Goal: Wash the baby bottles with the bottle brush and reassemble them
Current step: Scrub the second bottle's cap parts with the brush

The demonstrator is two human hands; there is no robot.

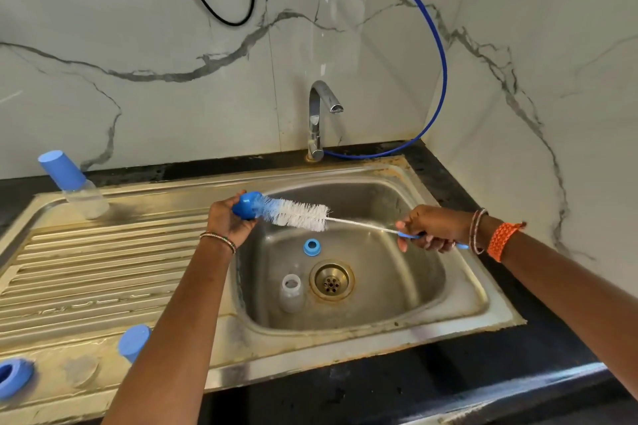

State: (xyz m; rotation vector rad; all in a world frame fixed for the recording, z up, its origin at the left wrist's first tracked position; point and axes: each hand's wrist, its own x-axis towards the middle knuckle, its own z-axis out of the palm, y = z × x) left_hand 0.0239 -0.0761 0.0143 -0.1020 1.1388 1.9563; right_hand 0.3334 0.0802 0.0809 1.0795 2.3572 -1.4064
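Note:
My left hand (pixel 229 217) grips a blue bottle cap (pixel 247 205) over the sink's left rim. The white bristles of the bottle brush (pixel 300 214) are pushed into that cap. My right hand (pixel 429 228) holds the brush's blue handle over the basin. In the steel sink (pixel 448 286) a clear open bottle (pixel 291 291) stands beside the drain, and a blue screw ring (pixel 312 246) lies farther back. A capped bottle (pixel 74 185) stands on the drainboard at the far left.
A chrome tap (pixel 319 121) rises behind the basin, with a blue hose (pixel 438 79) looping to its base. On the near drainboard lie another blue cap (pixel 133 342) and a blue ring (pixel 13 378). Dark countertop borders the sink in front and on the right.

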